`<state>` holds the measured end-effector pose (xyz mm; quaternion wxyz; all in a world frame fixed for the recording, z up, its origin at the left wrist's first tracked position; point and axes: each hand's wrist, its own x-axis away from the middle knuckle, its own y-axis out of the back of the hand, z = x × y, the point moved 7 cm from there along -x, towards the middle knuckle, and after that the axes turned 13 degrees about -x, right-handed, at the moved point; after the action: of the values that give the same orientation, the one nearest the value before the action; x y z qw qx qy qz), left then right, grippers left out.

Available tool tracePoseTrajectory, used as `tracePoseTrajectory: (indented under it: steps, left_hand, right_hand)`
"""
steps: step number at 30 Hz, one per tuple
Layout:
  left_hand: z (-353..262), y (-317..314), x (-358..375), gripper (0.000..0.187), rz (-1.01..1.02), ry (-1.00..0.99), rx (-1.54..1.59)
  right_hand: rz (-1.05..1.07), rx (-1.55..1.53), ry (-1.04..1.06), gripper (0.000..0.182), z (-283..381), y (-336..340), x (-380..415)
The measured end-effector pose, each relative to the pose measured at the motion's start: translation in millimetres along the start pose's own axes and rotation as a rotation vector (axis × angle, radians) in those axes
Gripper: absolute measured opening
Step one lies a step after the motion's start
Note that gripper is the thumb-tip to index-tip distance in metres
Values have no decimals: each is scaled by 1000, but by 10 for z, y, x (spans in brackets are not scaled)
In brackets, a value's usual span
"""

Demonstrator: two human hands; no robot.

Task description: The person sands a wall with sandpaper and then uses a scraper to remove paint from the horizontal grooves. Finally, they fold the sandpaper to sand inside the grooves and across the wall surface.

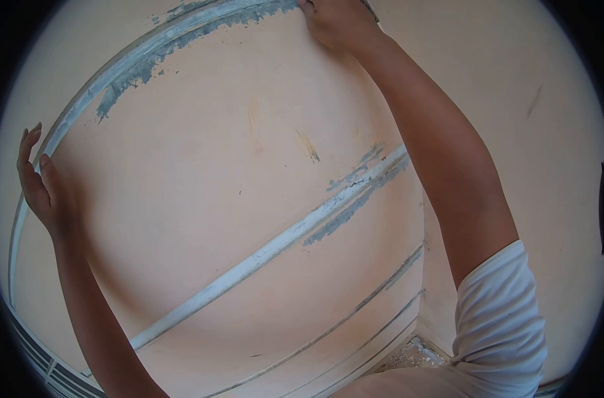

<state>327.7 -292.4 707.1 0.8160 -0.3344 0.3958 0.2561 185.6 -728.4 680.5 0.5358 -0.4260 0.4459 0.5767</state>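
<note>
Raised against a peach-coloured wall (202, 152), both arms reach up. At the far left my left hand (46, 182) has its fingers apart and stands beside a long pale strip (133, 50) that curves across the top of the view. Near the top centre, my right hand (335, 23) is at the strip's right end, its fingers curled and partly cut off by the top edge; what it holds, if anything, is hidden. Grey patches of bare surface (139, 71) run along the strip.
A second pale strip (269, 249) crosses the wall diagonally, with grey patches beside it. Thin dark lines (342, 318) run below it. At the lower right is a corner with debris (415, 351). Slatted bars (50, 368) show at the lower left.
</note>
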Motion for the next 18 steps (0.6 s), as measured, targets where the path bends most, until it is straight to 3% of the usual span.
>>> tracePoseTrajectory:
  steps: [3, 5, 6, 8, 9, 12, 14, 15, 17, 18]
  left_hand:
    - [28, -6, -9, 41, -31, 31, -3]
    - [28, 5, -9, 41, -35, 24, 2]
    - [23, 6, -8, 41, -39, 27, 1]
    - [0, 11, -13, 40, -40, 16, -27]
    - [-1, 15, -23, 40, -40, 13, -28]
    - [-3, 5, -8, 41, -25, 38, -13]
    - [22, 4, -16, 41, -25, 59, 15]
    - [30, 8, -13, 41, -28, 58, 13]
    - [23, 3, -15, 41, -29, 37, -28]
    - [13, 3, -16, 41, -27, 37, -27]
  right_hand:
    - [30, 68, 110, 45, 132, 71, 2]
    - [134, 90, -182, 44, 51, 74, -11]
    - [131, 92, -178, 44, 32, 70, 18]
    - [2, -15, 75, 44, 138, 114, 82]
    - [0, -16, 75, 44, 121, 121, 53]
    - [46, 22, -96, 43, -93, 40, -19]
    - [-42, 53, 222, 43, 139, -33, 26]
    - [-45, 53, 224, 43, 168, 9, 21]
    - [2, -38, 25, 43, 73, 77, 32]
    - [3, -38, 22, 43, 64, 45, 26]
